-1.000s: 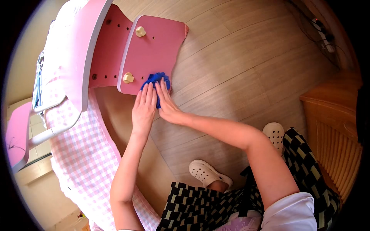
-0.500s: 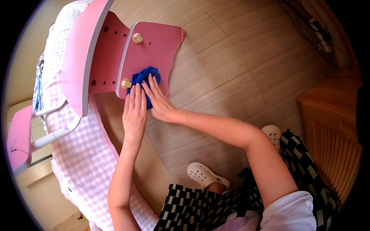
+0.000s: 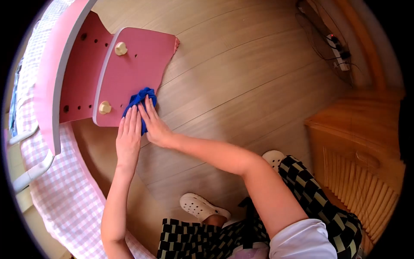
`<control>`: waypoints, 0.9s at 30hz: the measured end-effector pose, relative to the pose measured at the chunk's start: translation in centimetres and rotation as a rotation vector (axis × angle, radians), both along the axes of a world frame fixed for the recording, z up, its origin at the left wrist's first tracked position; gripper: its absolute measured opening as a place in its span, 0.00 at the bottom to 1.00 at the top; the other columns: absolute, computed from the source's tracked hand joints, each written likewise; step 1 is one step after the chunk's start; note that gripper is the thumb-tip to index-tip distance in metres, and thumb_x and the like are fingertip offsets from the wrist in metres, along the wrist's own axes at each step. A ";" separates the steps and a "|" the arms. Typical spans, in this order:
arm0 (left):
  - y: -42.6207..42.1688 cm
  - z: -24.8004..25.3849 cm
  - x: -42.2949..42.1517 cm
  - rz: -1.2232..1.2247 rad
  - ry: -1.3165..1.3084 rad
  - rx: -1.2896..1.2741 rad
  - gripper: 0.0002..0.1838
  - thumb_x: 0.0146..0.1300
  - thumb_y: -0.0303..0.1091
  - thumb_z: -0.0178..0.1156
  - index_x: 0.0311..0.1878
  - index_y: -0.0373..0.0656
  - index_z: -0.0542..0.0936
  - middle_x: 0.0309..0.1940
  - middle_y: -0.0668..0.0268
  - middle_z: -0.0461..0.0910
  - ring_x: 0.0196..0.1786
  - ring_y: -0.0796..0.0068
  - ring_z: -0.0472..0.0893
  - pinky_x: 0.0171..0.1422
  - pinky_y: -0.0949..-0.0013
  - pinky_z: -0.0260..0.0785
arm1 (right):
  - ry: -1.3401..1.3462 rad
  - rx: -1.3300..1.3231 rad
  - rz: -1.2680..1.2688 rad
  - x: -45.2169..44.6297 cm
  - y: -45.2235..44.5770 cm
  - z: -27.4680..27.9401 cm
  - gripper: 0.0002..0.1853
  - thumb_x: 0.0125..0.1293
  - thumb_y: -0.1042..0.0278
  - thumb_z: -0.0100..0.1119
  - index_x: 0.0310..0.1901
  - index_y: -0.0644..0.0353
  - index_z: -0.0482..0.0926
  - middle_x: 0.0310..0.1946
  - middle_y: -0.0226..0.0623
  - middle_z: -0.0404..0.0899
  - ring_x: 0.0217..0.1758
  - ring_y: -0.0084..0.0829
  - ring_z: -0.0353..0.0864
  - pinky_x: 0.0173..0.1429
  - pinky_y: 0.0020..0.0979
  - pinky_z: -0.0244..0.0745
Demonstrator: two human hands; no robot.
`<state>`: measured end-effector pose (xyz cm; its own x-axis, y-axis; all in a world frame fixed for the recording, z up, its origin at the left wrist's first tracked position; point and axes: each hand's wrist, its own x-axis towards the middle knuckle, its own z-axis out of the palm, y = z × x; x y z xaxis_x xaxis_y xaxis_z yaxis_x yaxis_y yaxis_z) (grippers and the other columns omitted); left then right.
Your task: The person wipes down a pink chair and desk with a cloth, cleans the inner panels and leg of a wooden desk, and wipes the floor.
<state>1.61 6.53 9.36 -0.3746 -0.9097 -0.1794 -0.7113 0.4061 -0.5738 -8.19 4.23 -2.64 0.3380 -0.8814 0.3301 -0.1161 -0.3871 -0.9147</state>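
In the head view, the left hand (image 3: 128, 143) and right hand (image 3: 158, 129) lie flat and outstretched, neither curled around anything, on a crumpled blue cloth (image 3: 140, 96); this rests on the near end of a pink panel (image 3: 144, 60), just beside the lower cream knob (image 3: 105, 107)
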 end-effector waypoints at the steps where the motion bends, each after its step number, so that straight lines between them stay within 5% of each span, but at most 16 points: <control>1: -0.2 -0.1 0.0 -0.010 0.019 0.021 0.31 0.64 0.29 0.48 0.72 0.40 0.60 0.75 0.65 0.55 0.76 0.71 0.56 0.78 0.65 0.51 | 0.018 -0.001 -0.001 -0.2 0.1 -0.2 0.50 0.47 0.87 0.51 0.74 0.67 0.41 0.74 0.65 0.29 0.77 0.65 0.33 0.78 0.48 0.46; 17: -1.2 -3.7 1.5 -0.150 -0.030 -0.024 0.34 0.64 0.33 0.44 0.75 0.47 0.55 0.77 0.72 0.50 0.79 0.81 0.46 0.81 0.64 0.32 | 0.086 0.092 -0.014 -0.2 0.2 -3.5 0.49 0.50 0.88 0.51 0.74 0.68 0.37 0.74 0.64 0.25 0.78 0.62 0.32 0.78 0.45 0.47; 27: -1.4 -7.2 1.1 -0.083 -0.130 0.023 0.35 0.64 0.38 0.46 0.75 0.43 0.55 0.77 0.68 0.48 0.79 0.76 0.45 0.82 0.60 0.33 | 0.213 0.136 0.038 -0.8 -0.8 -5.2 0.50 0.49 0.89 0.50 0.74 0.68 0.36 0.74 0.63 0.26 0.78 0.60 0.33 0.79 0.44 0.46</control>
